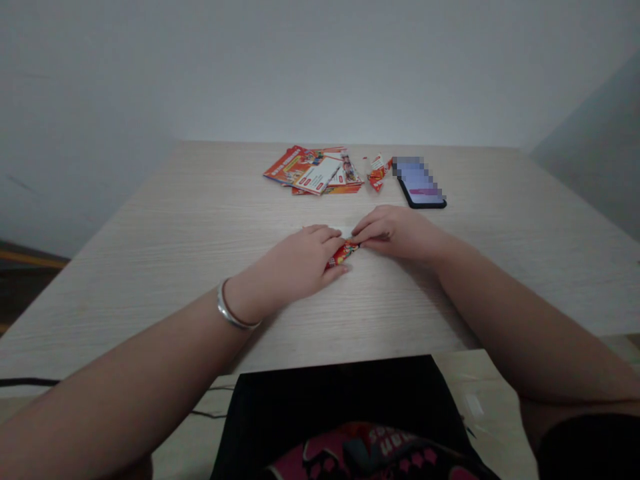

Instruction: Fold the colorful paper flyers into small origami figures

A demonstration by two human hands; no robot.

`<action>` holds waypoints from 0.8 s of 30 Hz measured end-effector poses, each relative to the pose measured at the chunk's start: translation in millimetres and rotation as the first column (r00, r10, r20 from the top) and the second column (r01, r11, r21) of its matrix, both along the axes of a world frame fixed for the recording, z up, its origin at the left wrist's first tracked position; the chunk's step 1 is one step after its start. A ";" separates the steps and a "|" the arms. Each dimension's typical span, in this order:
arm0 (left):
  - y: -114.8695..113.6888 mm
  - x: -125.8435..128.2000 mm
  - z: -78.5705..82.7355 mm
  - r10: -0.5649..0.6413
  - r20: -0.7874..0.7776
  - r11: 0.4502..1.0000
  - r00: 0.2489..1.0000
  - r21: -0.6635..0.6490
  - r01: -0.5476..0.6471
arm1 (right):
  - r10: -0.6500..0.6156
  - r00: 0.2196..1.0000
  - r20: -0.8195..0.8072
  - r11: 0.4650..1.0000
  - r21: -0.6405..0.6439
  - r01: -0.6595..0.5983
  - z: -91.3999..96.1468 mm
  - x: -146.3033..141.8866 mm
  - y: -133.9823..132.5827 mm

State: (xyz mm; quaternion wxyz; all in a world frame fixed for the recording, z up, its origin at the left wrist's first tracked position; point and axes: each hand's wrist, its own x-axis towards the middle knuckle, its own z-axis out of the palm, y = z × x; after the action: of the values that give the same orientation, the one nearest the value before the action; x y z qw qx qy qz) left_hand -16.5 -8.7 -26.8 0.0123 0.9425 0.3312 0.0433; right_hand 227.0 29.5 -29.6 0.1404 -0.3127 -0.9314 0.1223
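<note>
A small red printed packet [343, 253] lies low over the table between both hands; most of its left part is hidden under fingers. My left hand [303, 263], with a silver bangle at the wrist, closes over the packet, thumb on the near side and fingers on the far side. My right hand [393, 232] comes in from the right. Its thumb and fingertips pinch the packet's right end. What is inside the packet cannot be seen.
Several red and white printed leaflets [313, 172] lie in a loose pile at the back of the table [200, 213]. Right of them is a crumpled, partly clear wrapper [376, 175], close to a phone [421, 187] with its screen lit. A wall stands behind the table.
</note>
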 end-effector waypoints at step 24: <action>-10.4 -1.4 -17.9 -0.170 0.046 0.984 0.984 0.053 0.168 | -0.393 0.904 0.171 0.912 -0.058 0.407 -4.7 -6.5 2.1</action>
State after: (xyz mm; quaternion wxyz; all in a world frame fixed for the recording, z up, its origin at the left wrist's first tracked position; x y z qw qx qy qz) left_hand -17.9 -19.2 -44.7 0.0013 0.9658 0.2484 0.0737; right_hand 220.6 31.6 -34.3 0.0749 -0.5119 -0.8488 0.1089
